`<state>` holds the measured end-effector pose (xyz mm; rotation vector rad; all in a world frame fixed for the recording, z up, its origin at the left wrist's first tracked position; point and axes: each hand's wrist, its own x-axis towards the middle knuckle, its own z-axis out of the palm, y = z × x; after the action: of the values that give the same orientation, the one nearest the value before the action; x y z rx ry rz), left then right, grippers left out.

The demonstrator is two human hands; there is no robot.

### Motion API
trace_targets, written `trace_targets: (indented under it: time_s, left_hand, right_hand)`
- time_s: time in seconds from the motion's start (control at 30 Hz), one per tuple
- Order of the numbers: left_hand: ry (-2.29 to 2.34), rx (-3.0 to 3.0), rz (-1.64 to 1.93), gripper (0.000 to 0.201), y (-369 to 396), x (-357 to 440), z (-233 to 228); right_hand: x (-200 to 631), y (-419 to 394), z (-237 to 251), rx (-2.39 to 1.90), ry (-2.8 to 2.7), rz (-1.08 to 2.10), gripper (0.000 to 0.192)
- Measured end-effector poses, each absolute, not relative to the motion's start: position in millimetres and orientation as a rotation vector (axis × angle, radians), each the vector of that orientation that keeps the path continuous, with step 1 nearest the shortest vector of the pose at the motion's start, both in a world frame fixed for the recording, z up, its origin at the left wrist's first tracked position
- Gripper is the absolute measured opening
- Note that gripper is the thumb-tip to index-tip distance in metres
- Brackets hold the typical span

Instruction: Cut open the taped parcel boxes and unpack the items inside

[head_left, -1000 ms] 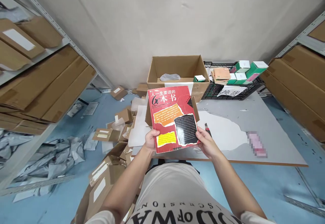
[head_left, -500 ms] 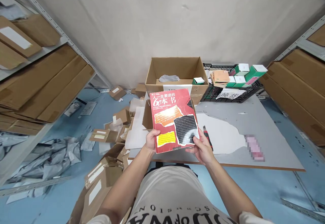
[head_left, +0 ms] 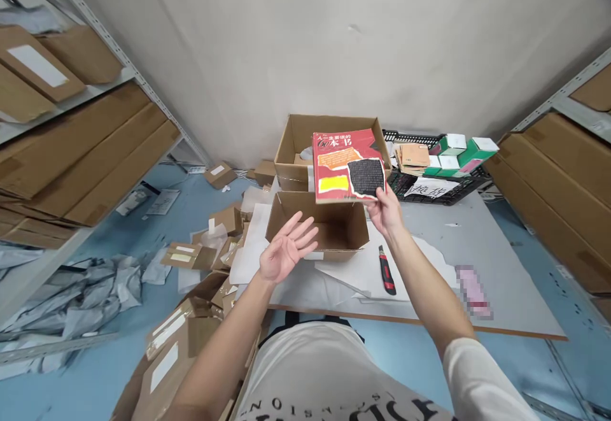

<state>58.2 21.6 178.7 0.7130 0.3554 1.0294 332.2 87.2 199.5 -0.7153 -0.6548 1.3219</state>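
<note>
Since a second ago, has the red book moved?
Yes. The red book has gone up and away from the body, from above the small open box to over the big carton, held by the right hand alone.

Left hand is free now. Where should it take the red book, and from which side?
Probably the bare lower left corner of the red book, coming from the left. The right hand pinches its lower right corner, the cover faces up and is tilted, and the open left hand is below that side.
</note>
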Motion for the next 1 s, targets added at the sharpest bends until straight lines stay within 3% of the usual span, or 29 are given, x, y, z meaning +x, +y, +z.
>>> trace_targets:
  time_s: [0.33, 0.7, 1.0]
  left_hand:
    - [0.588, 0.723, 1.274, 0.060, -6, 3, 155]
    - [0.763, 0.594, 1.388, 0.053, -12, -8, 147]
    - [0.814, 0.527, 1.408, 0.054, -10, -15, 138]
  right_hand:
    - [359, 254, 202, -1.036, -0.419, 1.224, 0.016]
    - [353, 284, 172, -1.292, -0.270, 1.321, 0.022]
    - [358, 286, 165, -1.389, -0.224, 1.210, 0.033]
